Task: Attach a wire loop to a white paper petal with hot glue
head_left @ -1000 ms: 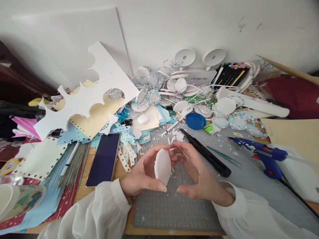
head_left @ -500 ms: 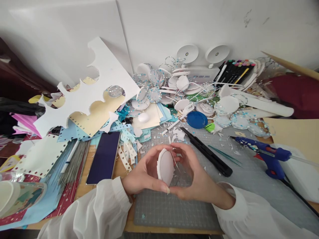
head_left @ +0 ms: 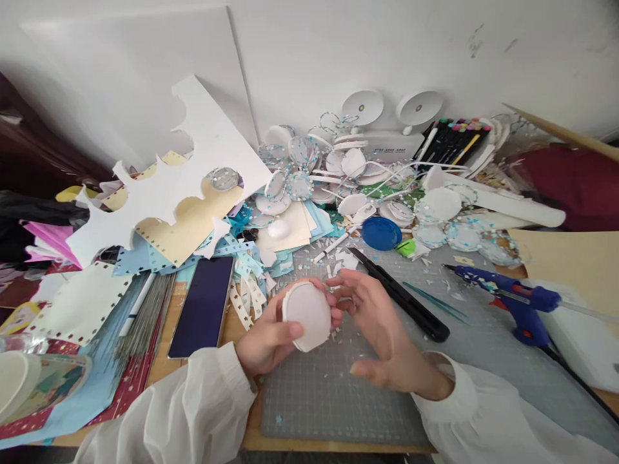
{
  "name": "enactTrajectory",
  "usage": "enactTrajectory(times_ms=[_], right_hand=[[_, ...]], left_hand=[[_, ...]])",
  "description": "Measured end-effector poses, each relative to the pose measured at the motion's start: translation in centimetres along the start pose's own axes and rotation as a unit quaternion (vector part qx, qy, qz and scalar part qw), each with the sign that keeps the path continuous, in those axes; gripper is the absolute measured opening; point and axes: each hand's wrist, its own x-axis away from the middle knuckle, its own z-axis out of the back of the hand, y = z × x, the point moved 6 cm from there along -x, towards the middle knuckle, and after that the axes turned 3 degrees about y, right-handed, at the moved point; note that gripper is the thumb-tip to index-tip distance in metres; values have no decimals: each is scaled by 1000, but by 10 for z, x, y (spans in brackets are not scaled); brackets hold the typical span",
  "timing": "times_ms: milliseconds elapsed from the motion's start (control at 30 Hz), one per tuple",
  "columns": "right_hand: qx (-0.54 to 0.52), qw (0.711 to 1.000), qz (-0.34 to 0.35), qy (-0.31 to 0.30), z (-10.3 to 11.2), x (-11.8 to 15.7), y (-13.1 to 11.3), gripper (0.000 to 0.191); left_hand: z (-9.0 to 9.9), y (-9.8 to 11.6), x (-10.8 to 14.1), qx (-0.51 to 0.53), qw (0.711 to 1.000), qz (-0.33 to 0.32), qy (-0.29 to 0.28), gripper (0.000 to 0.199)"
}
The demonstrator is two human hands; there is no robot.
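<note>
Mat point(head_left: 338, 406): grey, gridded, laid on wooden table point(head_left: 162, 364), littered with white scraps point(head_left: 345, 260).
Disc point(head_left: 309, 317): white, ragged at the rim, held up above left part of mat, broad face tilted toward camera.
Left hand point(head_left: 271, 332): wrapped round disc, above mat, thumb laid on the face, fingers behind.
Right hand point(head_left: 370, 322): above mat, thumb spread wide from loosely curled fingers; fingertips beside disc's right edge, touching or just apart, cannot tell.
Knife point(head_left: 403, 298): black, slanting across mat, blade end toward the back.
Tweezers point(head_left: 432, 303): teal, flat on mat, in its right half.
Glue gun point(head_left: 517, 299): blue, at right part of mat, nozzle pointing left.
Lid point(head_left: 382, 233): blue, round, at back of mat.
Phone point(head_left: 200, 308): dark-screened, left of mat.
Wires point(head_left: 149, 322): thin, bundled, well left of mat.
Sheet point(head_left: 222, 148): white, scalloped by cut-outs, behind mat and to the left.
Heap point(head_left: 353, 163): more white rounds, some trimmed with blue-flecked strands, behind mat.
Markers point(head_left: 447, 147): bunched, coloured ends up, behind mat, toward the right.
</note>
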Motion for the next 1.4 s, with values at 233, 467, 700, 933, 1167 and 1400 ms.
enactTrajectory(times_ms=[233, 467, 700, 933, 1167, 1400], right_hand=[[-106, 988, -108, 43, 13, -9, 13, 41], [-112, 989, -100, -18, 2, -5, 9, 41], [-48, 994, -89, -50, -8, -2, 4, 55], [-46, 993, -96, -44, -9, -2, 5, 52], [-54, 993, -94, -41, -8, -2, 6, 53], [-68, 992, -93, -42, -8, 0, 11, 56]], left_hand=[[-6, -4, 1, 123, 987, 93, -51, 58], [-10, -9, 3, 161, 977, 126, -63, 59], [-9, -8, 1, 140, 983, 104, -52, 59], [-8, -11, 3, 106, 989, 94, -44, 60], [-2, -15, 5, 81, 991, 90, -50, 66], [-9, -13, 5, 59, 991, 91, -72, 77]])
